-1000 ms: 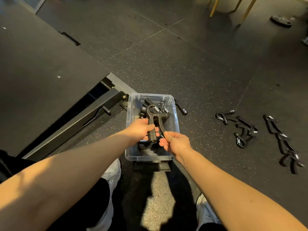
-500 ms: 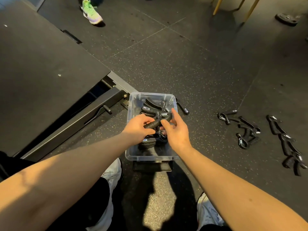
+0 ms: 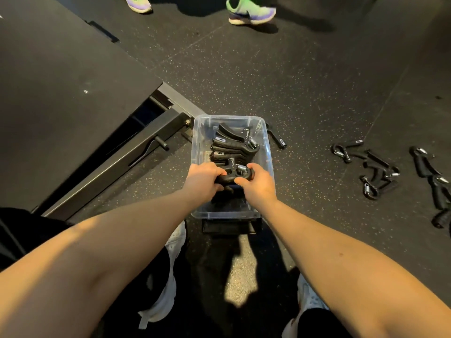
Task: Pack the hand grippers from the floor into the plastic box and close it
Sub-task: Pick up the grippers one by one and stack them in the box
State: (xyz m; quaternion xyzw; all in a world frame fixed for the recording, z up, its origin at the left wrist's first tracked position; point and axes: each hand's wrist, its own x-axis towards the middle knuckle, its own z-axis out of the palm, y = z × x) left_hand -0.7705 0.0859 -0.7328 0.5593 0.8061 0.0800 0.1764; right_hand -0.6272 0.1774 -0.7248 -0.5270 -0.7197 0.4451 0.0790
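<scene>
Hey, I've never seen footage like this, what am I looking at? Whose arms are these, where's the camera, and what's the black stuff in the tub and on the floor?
There is no machine here: a person wears a camera on the head, so you look down along their own bare arms. The left hand and right hand together grip one black hand gripper with a steel spring over the near half of the clear plastic box, which stands open on the dark speckled rubber floor. A row of similar grippers is already packed inside. More loose grippers lie on the floor to the right, not yet packed. The green shoes at the top belong to someone else.
</scene>
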